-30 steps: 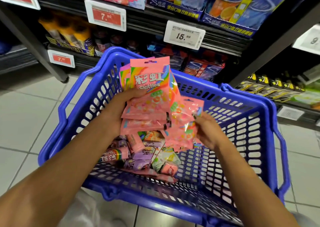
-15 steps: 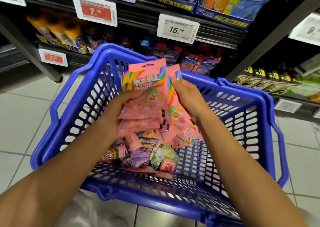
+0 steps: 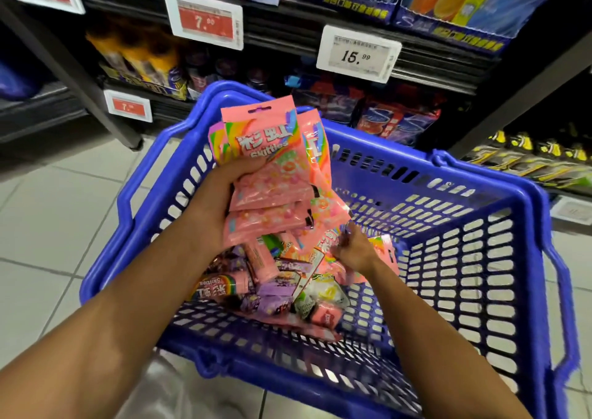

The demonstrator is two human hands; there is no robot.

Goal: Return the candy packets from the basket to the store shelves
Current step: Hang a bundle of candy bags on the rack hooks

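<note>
A blue plastic basket (image 3: 480, 284) stands on the floor in front of the shelves. Over it, my left hand (image 3: 221, 200) grips a stack of several pink Skittles packets (image 3: 272, 165), held upright. Lower down, inside the basket, my right hand (image 3: 352, 252) reaches onto another pink packet (image 3: 382, 249) lying on the pile; its fingers are curled round the packet's edge, though motion blur hides the exact grip. A heap of loose candy packets (image 3: 275, 293), pink, purple and green, lies at the basket's left side.
Dark store shelves (image 3: 288, 5) rise behind the basket, with boxed goods and price tags (image 3: 358, 53) reading 7.90 and 15.99. A lower shelf at the right holds yellow-and-black packets (image 3: 528, 159). Pale floor tiles (image 3: 57, 200) lie to the left.
My right hand has left the top of the held stack and dropped down into the basket onto a pink packet. The left hand's stack stays raised.
</note>
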